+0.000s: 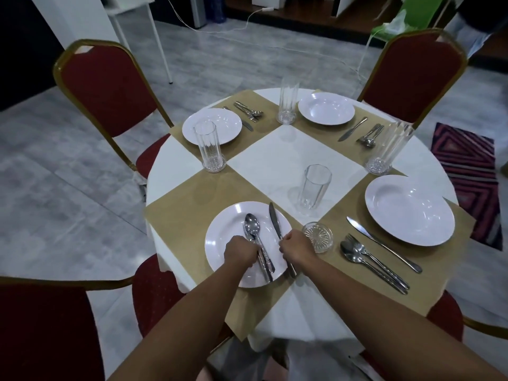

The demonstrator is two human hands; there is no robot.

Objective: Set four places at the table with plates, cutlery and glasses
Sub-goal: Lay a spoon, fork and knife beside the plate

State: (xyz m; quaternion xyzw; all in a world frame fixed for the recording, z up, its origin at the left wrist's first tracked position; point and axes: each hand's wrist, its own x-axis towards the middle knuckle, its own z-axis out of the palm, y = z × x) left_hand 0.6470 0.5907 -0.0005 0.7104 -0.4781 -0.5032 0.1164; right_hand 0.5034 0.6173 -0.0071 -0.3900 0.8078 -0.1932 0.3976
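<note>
A white plate [220,243] lies on the near tan placemat [181,213]. My left hand [239,253] is closed on a spoon [251,225] and another utensil lying across this plate. My right hand [294,246] grips a knife [275,218] that rests over the plate's right rim. A tall glass [314,189] stands just beyond the plate. Three other places each have a plate [409,210], cutlery [373,259] and a glass [387,148].
A small cut-glass dish [318,236] sits right beside my right hand. Red chairs with gold frames [110,86] ring the round white-clothed table [291,158]. A striped rug [470,171] lies on the floor at right.
</note>
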